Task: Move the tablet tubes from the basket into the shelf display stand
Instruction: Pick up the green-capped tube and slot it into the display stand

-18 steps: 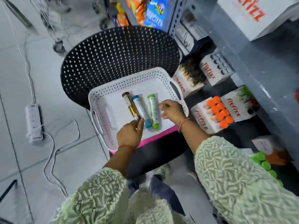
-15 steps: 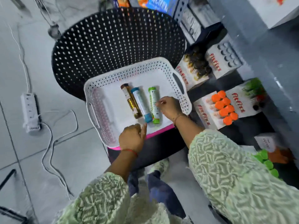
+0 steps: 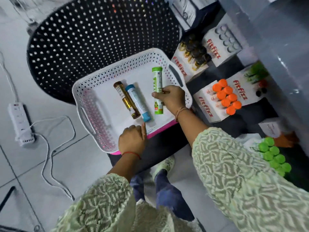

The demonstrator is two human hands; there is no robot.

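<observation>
At the centre of the frame we see a white perforated basket [image 3: 93, 104] resting on a black perforated chair [image 3: 93, 39]. Three tablet tubes are in the basket. The brown tube [image 3: 126, 99] and the blue tube [image 3: 139, 102] lie flat on the basket floor, side by side and touching along their length, both slanted toward the lower right.

The right hand [image 3: 172, 99] is closed around the green tube [image 3: 157, 84], gripping it near the middle; the tube's upper end points toward the top of the frame and it stands apart from the blue tube. Whether its lower end touches the basket floor, we cannot tell.

The left hand [image 3: 133, 139] rests at the near rim of the basket, fingers curled, index finger extended toward the lower end of the blue tube. It holds nothing.

At the right of the frame, display boxes sit on the shelf: one holds orange-capped tubes [image 3: 227, 97], one at the lower right holds green-capped tubes [image 3: 274, 156]. A power strip [image 3: 20, 121] lies on the floor at the left.
</observation>
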